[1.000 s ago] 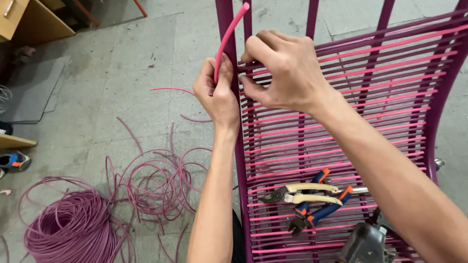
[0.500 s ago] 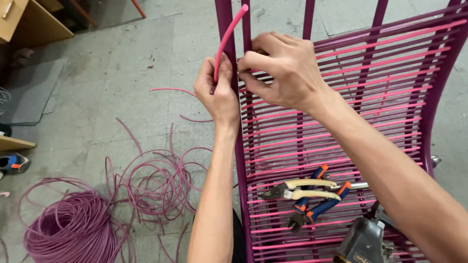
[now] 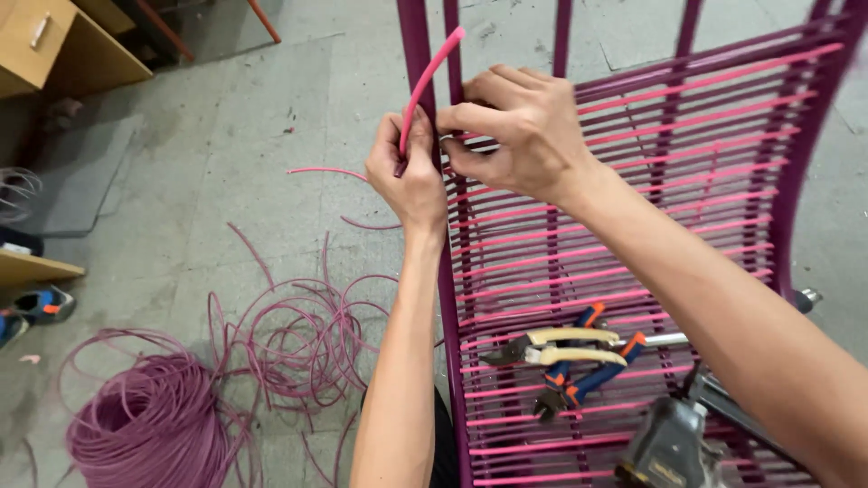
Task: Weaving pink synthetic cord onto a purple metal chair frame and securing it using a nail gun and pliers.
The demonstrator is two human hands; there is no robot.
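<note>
My left hand grips a pink plastic cord whose free end sticks up past the purple metal frame of a chair panel. My right hand pinches the same cord right at the frame's left bar, fingertips touching the left hand. Pink cords run in rows across the frame. Both forearms reach in from below.
Pruning shears, blue-and-orange pliers and a grey metal tool lie on the woven cords. A purple cord coil and loose pink loops lie on the concrete floor. Wooden furniture stands far left, shoes by it.
Both hands stay at the frame's left bar with only small finger shifts; the view has drifted slightly. The cord end still points up.
</note>
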